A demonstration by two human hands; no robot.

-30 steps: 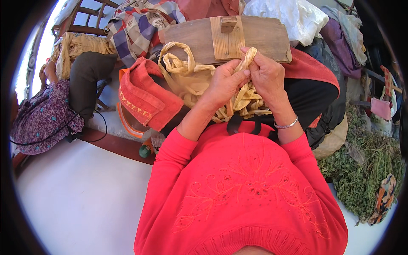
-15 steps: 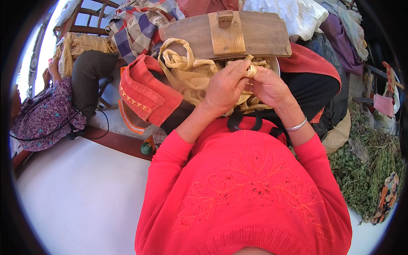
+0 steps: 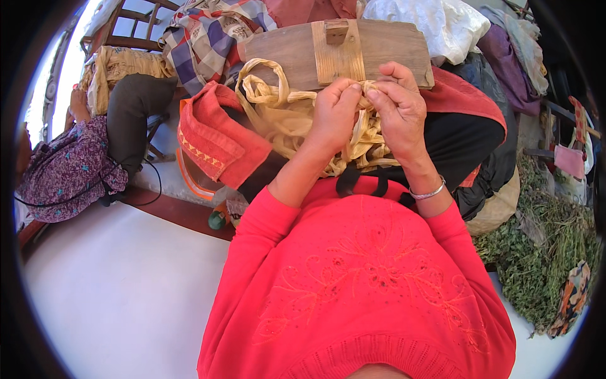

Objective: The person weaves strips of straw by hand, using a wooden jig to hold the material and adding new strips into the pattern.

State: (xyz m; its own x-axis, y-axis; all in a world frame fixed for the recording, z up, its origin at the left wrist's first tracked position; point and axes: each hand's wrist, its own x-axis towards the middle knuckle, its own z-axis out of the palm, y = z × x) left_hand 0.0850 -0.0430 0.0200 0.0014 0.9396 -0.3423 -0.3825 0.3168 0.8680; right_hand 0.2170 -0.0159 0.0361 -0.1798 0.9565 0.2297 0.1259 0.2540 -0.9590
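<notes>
At the centre, my left hand (image 3: 332, 117) and my right hand (image 3: 398, 117) pinch a bunched pale-yellow strip (image 3: 363, 88) between thumbs and forefingers, some outer fingers of my right hand raised. A loose heap of similar soft strips (image 3: 281, 130) lies beneath and left of my hands, with loops at its top. Just beyond stands a wooden board (image 3: 265, 50) with a lighter crosspiece and small block. A red towel (image 3: 221, 145) is folded left of the heap; another red cloth (image 3: 467, 101) lies to the right over dark fabric.
A co-worker in purple patterned clothing (image 3: 76, 164) is at the left beside a wooden chair (image 3: 132, 44). Checked cloth (image 3: 196, 50) and a white sack (image 3: 423, 22) lie at the back. Dried greenery (image 3: 536, 265) is piled at the right, near a pink cloth (image 3: 568, 158).
From half a second ago, my right hand has turned upward, its outer fingers lifting toward the board, and my left hand has shifted slightly up; the pinched strip has moved slightly left.
</notes>
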